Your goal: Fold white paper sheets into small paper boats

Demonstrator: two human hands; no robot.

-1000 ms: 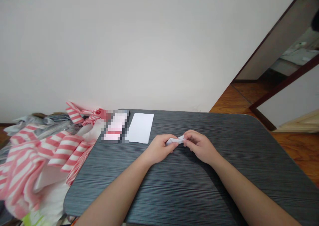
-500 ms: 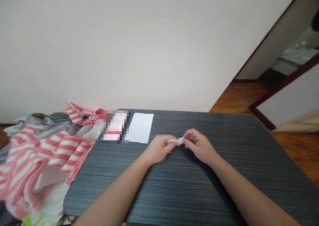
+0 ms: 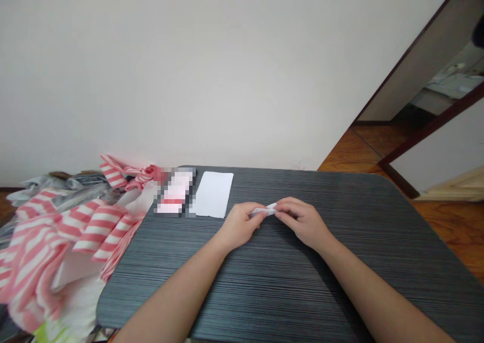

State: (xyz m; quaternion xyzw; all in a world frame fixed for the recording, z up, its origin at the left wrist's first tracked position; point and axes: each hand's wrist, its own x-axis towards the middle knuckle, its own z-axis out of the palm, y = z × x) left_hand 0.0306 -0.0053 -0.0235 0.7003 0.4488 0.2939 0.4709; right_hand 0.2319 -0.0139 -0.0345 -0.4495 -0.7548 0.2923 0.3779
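head camera view shows two bare hands meeting over a dark, fine-lined desk (image 3: 272, 287), with a small folded piece of white paper (image 3: 269, 211) between them. the left hand (image 3: 242, 225) pinches the paper's left end, its thumb lying along the near side and its fingers curled behind. the right hand (image 3: 301, 219) has its thumb and forefinger brought together on the right end, the other fingers bent in behind. the paper is narrow and creased, and spans the short gap between the two sets of fingertips; whether it touches the desk underneath is hard to tell. both forearms reach in from the near edge, and a soft shadow lies beside the right one. beyond the left hand, toward the back of the desk, a larger white sheet (image 3: 214, 194) lies flat, and just to its left is a flat item (image 3: 176, 192), blurred into blocks of pink, white and red with dark edges. off the left side of the desk is a heap of red-and-white striped cloth (image 3: 100, 227). a plain pale wall (image 3: 234, 75) rises behind, and brown wooden floor (image 3: 463, 237) shows at the right.
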